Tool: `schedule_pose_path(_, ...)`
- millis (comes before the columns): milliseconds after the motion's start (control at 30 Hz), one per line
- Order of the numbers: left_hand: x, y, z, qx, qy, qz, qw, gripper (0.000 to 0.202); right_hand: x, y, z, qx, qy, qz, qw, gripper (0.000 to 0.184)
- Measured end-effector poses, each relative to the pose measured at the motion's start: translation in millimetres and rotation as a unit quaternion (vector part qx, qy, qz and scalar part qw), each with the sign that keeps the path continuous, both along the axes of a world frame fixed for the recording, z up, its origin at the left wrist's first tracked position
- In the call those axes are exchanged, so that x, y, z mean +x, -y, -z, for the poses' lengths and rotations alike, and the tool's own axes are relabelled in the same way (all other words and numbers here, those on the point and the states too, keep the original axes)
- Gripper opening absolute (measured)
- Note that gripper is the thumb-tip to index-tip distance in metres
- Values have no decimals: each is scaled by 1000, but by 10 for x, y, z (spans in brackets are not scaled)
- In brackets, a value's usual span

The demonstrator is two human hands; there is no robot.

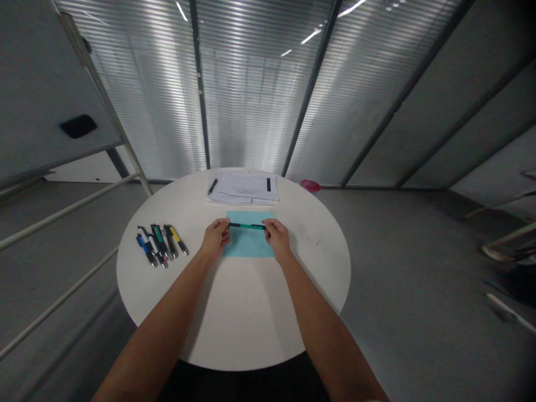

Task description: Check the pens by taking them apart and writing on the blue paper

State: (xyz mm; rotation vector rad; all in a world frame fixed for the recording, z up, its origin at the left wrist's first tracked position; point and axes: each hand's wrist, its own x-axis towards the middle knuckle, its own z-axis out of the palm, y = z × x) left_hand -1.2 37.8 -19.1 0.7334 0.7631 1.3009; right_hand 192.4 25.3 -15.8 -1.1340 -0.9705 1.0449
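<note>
Green-and-black pen [247,226] gripped at each end, pinched by closed left hand [216,237] and right hand [277,239].

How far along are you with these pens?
Done: a black pen looks set down on the papers. In hand: the left hand and right hand hold a green-and-black pen by its ends above the light blue sheet. Left: the bunch of pens still lying side by side on the round white table.
</note>
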Motion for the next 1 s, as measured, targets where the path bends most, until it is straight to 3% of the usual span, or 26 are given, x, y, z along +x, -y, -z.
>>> schedule_pose_path(500,-25,-7,43,-16,24,24,999,31,63,1,95,-1,-88,-6,996,22)
schedule_pose_path(1000,-11,25,-75,-43,39,16,998,29,93,-39,109,-6,-101,-15,995,24)
